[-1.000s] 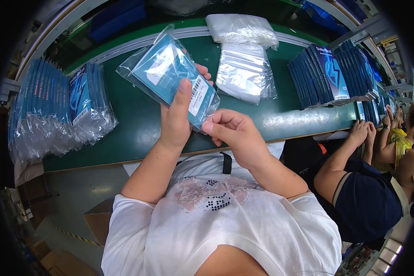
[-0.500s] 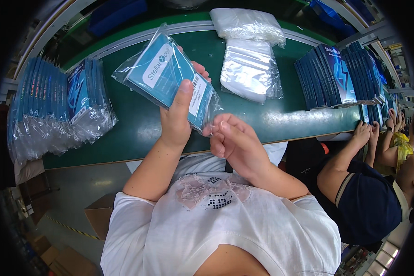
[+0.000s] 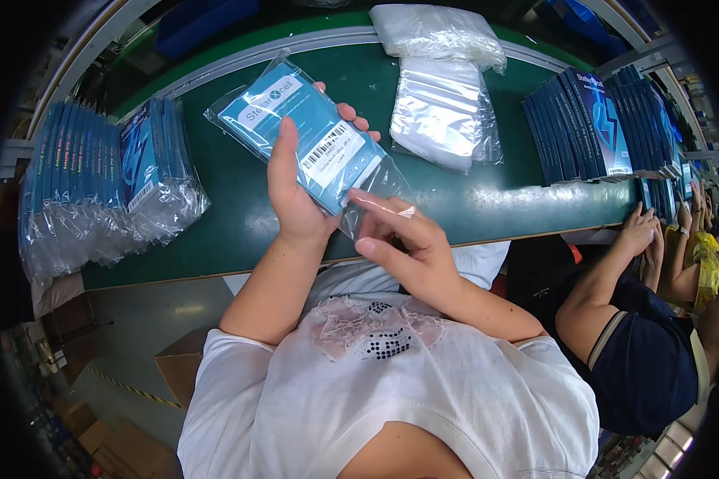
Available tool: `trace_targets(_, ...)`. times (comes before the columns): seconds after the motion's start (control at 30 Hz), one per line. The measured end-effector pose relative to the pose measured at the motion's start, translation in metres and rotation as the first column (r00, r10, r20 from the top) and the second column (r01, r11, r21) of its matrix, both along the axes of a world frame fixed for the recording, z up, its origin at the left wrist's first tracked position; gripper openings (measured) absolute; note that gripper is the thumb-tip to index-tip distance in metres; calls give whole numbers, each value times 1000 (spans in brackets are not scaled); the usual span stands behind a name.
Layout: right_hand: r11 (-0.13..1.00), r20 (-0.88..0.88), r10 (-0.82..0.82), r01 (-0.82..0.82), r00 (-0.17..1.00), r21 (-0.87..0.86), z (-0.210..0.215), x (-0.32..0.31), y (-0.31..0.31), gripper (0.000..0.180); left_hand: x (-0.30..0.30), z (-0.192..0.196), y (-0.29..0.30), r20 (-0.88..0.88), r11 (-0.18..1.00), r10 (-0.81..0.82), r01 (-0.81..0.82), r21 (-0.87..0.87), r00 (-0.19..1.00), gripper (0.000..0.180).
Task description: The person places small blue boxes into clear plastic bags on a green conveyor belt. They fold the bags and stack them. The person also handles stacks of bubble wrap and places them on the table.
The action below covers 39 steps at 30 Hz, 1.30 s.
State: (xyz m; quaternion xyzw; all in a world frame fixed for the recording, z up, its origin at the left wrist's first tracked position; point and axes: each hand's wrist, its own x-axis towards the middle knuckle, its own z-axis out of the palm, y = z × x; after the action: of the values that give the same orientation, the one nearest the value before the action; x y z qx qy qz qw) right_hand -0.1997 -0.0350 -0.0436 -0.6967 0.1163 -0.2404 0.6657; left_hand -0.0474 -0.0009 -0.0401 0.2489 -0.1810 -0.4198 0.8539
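At nine o'clock from the held box, bagged boxes [image 3: 72, 172] stand in a row on the tabletop [image 3: 487, 199]. The left hand [image 3: 295, 199] is clamped on the box [image 3: 291, 100], thumb on its face, fingers round its far edge. The box sits in a clear bag [image 3: 387, 180], whose loose end spreads toward four o'clock. There the right hand [image 3: 419, 243] rests its index fingertip on the film, thumb apart. The step in hand appears to be tidying that end; the next move seems to call for a neat fold against the box. Clear bags [image 3: 435, 112] lie toward two o'clock, bare boxes [image 3: 575, 128] at three.

Half a second ago, the left thumb overlapped the label; now it sits further toward eleven, and the film spreads flatter.
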Motion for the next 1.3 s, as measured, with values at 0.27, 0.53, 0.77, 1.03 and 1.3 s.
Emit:
trace_targets(0.27,832,-92,42,-86,995,-548,1,13,8,58,3,-5,2,-185,999,-42,41,-10,982,58)
trace_targets(0.53,707,-104,-162,42,981,-706,3,11,5,59,5,-5,4,-162,993,-119,114,-44,979,59)
trace_targets(0.77,667,-213,-381,107,900,-737,6,9,-3,63,5,-4,7,-112,988,-155,154,-15,982,61)
trace_targets(1.03,705,-270,-170,-75,948,-705,11,13,13,74,8,-7,8,-201,985,-169,160,-59,965,62)
trace_targets(1.3,635,-294,-403,34,867,-772,3,-1,-2,60,8,0,5,-211,985,-175,173,-29,962,58)
